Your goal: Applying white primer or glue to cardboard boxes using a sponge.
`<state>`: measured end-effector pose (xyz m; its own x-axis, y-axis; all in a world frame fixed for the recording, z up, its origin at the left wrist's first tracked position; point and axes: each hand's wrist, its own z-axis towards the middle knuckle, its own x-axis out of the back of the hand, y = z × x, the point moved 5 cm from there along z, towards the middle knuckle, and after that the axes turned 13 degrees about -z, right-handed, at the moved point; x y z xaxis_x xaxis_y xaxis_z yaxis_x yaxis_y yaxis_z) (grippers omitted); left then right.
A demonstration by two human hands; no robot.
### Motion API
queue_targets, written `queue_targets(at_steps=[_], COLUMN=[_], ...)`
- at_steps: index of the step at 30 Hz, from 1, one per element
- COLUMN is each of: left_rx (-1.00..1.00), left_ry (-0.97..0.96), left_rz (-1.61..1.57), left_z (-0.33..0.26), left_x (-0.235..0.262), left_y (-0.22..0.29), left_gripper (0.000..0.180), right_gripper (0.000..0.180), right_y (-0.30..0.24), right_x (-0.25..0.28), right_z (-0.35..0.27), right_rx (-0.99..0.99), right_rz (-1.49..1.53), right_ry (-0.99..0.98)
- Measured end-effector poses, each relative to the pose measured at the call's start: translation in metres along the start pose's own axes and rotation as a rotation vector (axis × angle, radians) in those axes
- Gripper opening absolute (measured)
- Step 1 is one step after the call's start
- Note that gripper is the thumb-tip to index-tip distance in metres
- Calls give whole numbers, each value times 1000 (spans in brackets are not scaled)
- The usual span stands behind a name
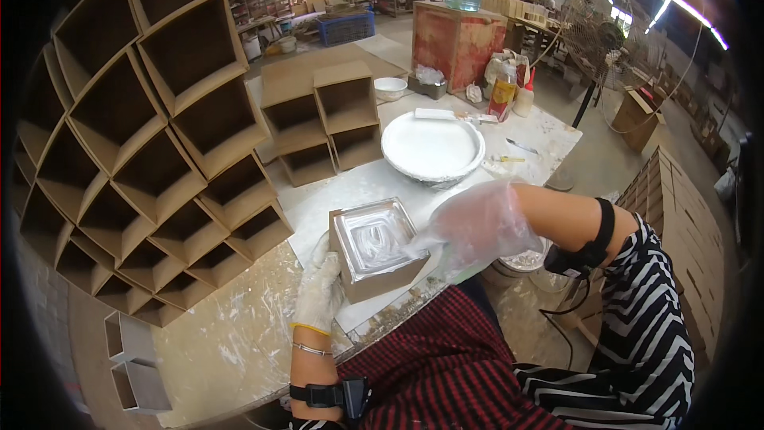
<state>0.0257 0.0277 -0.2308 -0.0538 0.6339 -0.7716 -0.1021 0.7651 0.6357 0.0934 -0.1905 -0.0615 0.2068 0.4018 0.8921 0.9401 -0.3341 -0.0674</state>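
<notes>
A square brown box (382,280), with white wet-looking glue or paint smeared in swirls over its inside, stands on the worktable in front of me. My left hand (320,285), in a pale knitted glove, grips the box's left side. My right hand (484,223) is wrapped in a loose clear plastic bag. Its fingertips reach the box's right rim; the crumpled plastic hides the fingers and whatever they may hold. Just behind the box is a wide round basin (434,146) full of white liquid, with a flat white piece (434,114) lying across its far rim.
Stacked open brown boxes (151,135) rise on the left, with a smaller stack (322,123) behind the table. A white bowl (390,87), bottles (503,91) and a knife (521,146) lie farther back. A bucket (521,264) stands by my right forearm; a fan (601,36) stands beyond.
</notes>
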Motion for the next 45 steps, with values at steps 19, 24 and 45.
queue_targets(at_steps=[19,24,45], left_rx=[24,18,2], left_ry=[-20,7,12], left_rz=[-2,9,-51], left_z=[-5,-7,-8], left_x=[-17,-18,-12], left_y=[4,5,5], left_gripper=[57,57,59], right_gripper=[30,34,35], right_y=[17,-4,-22], right_x=[27,35,50], right_z=[68,81,85], right_rx=[-212,-4,156], right_rz=[30,-134,-281], right_ry=[783,684,765])
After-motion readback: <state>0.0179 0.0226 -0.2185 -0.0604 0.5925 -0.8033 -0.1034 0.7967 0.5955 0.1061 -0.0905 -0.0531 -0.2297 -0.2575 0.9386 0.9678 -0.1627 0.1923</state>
